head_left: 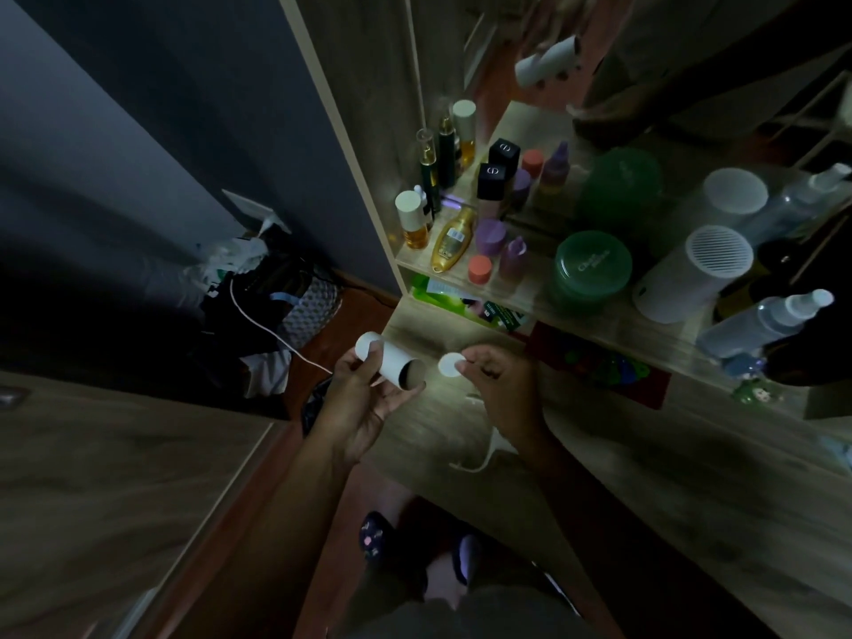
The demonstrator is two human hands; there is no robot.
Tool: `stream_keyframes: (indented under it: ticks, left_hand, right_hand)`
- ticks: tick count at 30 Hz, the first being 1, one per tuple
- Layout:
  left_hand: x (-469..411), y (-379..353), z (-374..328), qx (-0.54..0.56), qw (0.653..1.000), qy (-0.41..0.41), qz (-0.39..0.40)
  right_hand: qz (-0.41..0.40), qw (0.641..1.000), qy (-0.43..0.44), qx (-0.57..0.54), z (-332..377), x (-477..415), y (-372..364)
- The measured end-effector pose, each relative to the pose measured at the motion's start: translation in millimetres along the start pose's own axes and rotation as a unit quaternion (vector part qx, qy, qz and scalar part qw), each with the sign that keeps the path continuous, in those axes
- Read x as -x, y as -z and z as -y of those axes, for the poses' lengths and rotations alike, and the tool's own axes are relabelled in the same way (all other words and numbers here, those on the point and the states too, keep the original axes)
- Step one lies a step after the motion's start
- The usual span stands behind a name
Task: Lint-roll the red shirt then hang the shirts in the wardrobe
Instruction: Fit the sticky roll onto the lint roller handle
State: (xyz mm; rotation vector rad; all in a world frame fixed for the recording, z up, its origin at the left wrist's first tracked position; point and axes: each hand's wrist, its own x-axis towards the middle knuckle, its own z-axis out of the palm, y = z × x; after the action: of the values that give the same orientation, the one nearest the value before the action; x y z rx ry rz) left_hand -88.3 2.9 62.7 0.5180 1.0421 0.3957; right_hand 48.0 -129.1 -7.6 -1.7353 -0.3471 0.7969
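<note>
My left hand grips a white lint roll tube, held sideways over the wooden dresser top; its open dark end faces right. My right hand pinches a small white round cap just to the right of that open end, a short gap apart from it. A white handle-like piece lies on the dresser under my right wrist. No red shirt or other shirts show in this dim view. A mirror at the top reflects the tube and my hands.
The shelf holds several bottles, a green jar, a white cylindrical device and a spray bottle. A bag with a white cable sits on the floor at the left. A wooden panel is at the lower left.
</note>
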Motion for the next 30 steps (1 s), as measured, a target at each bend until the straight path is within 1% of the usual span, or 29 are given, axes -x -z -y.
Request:
stream_keyframes:
  ticks: [3, 5, 9, 12, 14, 18, 26, 30]
  left_hand:
    - [-4.6, -1.1, -3.2, -0.017, 1.0, -0.019, -0.017]
    - [-6.3, -2.2, -6.0, -0.017, 0.999, -0.032, -0.018]
    - [-6.7, -4.5, -12.3, -0.023, 0.998, -0.051, -0.017]
    - [-5.1, -9.8, -12.3, -0.052, 0.997, -0.062, -0.019]
    - [-4.8, -13.9, -9.8, -0.072, 0.995, -0.064, -0.019]
    - [-4.1, -20.5, -7.7, -0.092, 0.993, -0.075, -0.006]
    - [1.0, -28.4, -5.7, -0.07, 0.995, -0.071, 0.015]
    - [3.8, -31.9, -1.6, -0.052, 0.996, -0.07, 0.029]
  right_hand:
    - [0.028, 0.997, 0.021, -0.066, 29.8, 15.4, -3.5]
    - [0.026, 0.996, 0.023, -0.085, 40.6, 20.1, -2.5]
    - [0.023, 0.995, 0.026, -0.093, 49.9, 21.6, 2.9]
    - [0.058, 0.993, 0.043, -0.092, 55.8, 23.1, 2.2]
    - [0.067, 0.992, 0.047, -0.098, 60.3, 25.0, -1.9]
    - [0.055, 0.989, 0.038, -0.13, 65.0, 23.9, -8.6]
    - [0.024, 0.995, 0.047, -0.082, 57.3, 22.0, -9.2]
    - [0.0, 0.995, 0.065, -0.08, 55.3, 23.0, -9.9]
